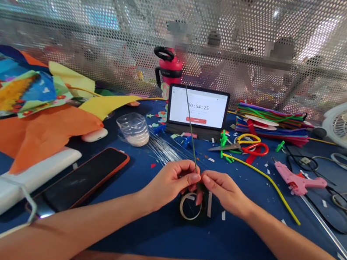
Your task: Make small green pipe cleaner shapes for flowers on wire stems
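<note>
My left hand pinches a thin dark green wire stem near its lower end. The wire slants up and a little left, in front of the tablet. Close beside it, my right hand is closed, thumb against fingers, on a dark strip of tape. A roll of dark tape with a pale core ring is just beneath both hands. The strip itself is mostly hidden by the fingertips. Whether the roll hangs or rests on the table, I cannot tell.
A tablet showing a timer stands behind. Scissors, a pink glue gun and a yellow pipe cleaner lie right. Left are a phone, a white power bank, coloured sheets and a clear cup.
</note>
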`<state>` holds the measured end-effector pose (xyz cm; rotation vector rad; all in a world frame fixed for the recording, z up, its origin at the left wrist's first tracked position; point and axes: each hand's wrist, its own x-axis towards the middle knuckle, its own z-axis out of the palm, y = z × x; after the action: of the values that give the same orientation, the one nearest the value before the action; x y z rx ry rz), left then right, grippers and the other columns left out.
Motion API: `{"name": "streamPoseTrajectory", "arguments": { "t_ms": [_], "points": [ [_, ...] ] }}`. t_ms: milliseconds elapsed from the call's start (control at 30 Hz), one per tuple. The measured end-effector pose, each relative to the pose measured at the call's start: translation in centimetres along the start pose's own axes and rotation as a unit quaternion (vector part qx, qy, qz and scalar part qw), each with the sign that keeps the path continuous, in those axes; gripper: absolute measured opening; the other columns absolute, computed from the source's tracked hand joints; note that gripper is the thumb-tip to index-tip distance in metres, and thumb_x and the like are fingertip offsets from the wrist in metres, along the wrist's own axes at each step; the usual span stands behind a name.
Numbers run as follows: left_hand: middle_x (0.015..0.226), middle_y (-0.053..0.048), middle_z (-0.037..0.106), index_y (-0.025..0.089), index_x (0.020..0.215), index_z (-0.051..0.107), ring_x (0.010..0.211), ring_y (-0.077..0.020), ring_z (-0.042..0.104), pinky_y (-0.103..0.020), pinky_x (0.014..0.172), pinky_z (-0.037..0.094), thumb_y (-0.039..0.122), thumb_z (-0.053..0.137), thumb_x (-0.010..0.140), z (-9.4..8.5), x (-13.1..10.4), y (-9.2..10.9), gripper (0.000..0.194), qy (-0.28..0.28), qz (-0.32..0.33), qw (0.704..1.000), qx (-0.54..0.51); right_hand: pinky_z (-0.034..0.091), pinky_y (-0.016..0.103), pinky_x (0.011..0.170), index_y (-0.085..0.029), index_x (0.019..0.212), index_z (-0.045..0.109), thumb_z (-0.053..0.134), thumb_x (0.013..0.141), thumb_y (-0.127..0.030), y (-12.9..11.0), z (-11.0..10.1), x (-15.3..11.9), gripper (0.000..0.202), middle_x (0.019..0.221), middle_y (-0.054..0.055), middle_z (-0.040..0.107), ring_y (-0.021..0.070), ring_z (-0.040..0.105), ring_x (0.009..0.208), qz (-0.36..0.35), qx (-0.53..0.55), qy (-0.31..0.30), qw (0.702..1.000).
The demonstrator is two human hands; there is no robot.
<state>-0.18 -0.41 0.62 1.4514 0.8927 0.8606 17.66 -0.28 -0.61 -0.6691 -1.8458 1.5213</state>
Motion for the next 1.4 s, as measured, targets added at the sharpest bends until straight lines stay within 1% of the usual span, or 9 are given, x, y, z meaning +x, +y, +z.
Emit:
{"name": "streamPoseTrajectory", "arguments": {
  "t_ms": [167,300,467,700,867,1000,1100,1200,1400],
  "points": [
    [0.057,0.004,0.049,0.015,0.072,0.052,0.054,-0.0082,0.045,-0.020,0.052,0.035,0.035,0.059,0.080,-0.1,0.1,0.3,0.023,0.016,-0.005,1.000,-0.011,0.043,0.024,0.074,-0.016,0.087,0.060,0.039,0.093,-0.042,0.8,-0.9,0.6,0.034,0.083,0.003,0.065,0.0134,0.058,0.078,-0.003,-0.123,0.127,0.984],
    [0.056,0.005,0.047,0.015,0.072,0.052,0.053,-0.0075,0.044,-0.020,0.050,0.033,0.033,0.058,0.081,-0.1,0.1,0.3,0.021,0.023,-0.007,0.999,-0.027,0.044,0.028,0.075,-0.018,0.096,0.058,0.048,0.089,-0.033,1.0,-3.9,0.9,0.020,0.083,0.004,0.068,0.0161,0.062,0.080,-0.016,-0.232,0.214,0.949],
    [0.056,0.004,0.047,0.014,0.072,0.052,0.053,-0.0075,0.043,-0.020,0.049,0.031,0.034,0.059,0.080,-0.1,0.1,0.4,0.022,0.024,-0.012,0.999,-0.024,0.042,0.030,0.072,-0.020,0.087,0.063,0.057,0.080,-0.028,-0.5,-9.2,0.2,0.012,0.082,0.003,0.068,0.0191,0.061,0.078,0.023,-0.530,0.263,0.806],
    [0.054,0.005,0.046,0.014,0.071,0.051,0.049,-0.0062,0.041,-0.019,0.047,0.028,0.036,0.059,0.079,-0.2,0.2,0.4,0.025,0.006,-0.016,1.000,-0.022,0.042,0.026,0.069,-0.020,0.098,0.063,0.050,0.083,-0.027,-0.6,-12.4,1.0,0.020,0.092,0.004,0.069,0.0188,0.062,0.084,0.089,-0.656,0.170,0.730],
    [0.054,0.005,0.046,0.014,0.070,0.051,0.049,-0.0067,0.042,-0.020,0.048,0.029,0.038,0.062,0.076,-0.3,0.3,0.4,0.027,0.005,-0.019,0.999,-0.030,0.040,0.032,0.082,-0.014,0.103,0.063,0.050,0.073,-0.008,0.6,-16.1,1.7,0.032,0.100,0.013,0.066,0.0251,0.059,0.096,0.111,-0.701,0.126,0.693],
    [0.053,0.004,0.047,0.014,0.070,0.052,0.048,-0.0067,0.041,-0.020,0.048,0.029,0.038,0.061,0.077,-0.3,0.3,0.3,0.027,0.005,-0.019,0.999,-0.027,0.042,0.029,0.078,-0.014,0.092,0.067,0.051,0.068,-0.002,1.8,-19.0,1.7,0.031,0.088,0.011,0.068,0.0228,0.061,0.088,0.132,-0.712,0.058,0.687],
    [0.053,0.004,0.048,0.014,0.071,0.052,0.048,-0.0062,0.040,-0.020,0.049,0.029,0.037,0.060,0.078,-0.3,0.3,0.3,0.026,0.002,-0.020,0.999,-0.028,0.042,0.029,0.079,-0.014,0.095,0.065,0.051,0.069,-0.005,2.1,-20.2,1.8,0.031,0.095,0.010,0.067,0.0225,0.060,0.091,0.127,-0.714,0.035,0.688],
    [0.054,0.005,0.048,0.014,0.071,0.051,0.048,-0.0062,0.041,-0.019,0.049,0.030,0.037,0.061,0.077,-0.2,0.3,0.2,0.026,0.002,-0.022,0.999,-0.032,0.042,0.030,0.083,-0.009,0.106,0.060,0.056,0.067,-0.009,2.0,-20.9,2.2,0.039,0.107,0.015,0.062,0.0249,0.057,0.099,0.115,-0.717,0.026,0.687],
    [0.055,0.004,0.048,0.014,0.070,0.050,0.050,-0.0072,0.043,-0.020,0.048,0.031,0.039,0.062,0.076,-0.2,0.4,0.2,0.027,0.006,-0.014,0.999,-0.030,0.042,0.030,0.083,-0.012,0.098,0.064,0.061,0.064,-0.011,1.2,-20.7,3.2,0.035,0.098,0.012,0.065,0.0236,0.058,0.093,0.096,-0.714,-0.027,0.693]
  ]
}}
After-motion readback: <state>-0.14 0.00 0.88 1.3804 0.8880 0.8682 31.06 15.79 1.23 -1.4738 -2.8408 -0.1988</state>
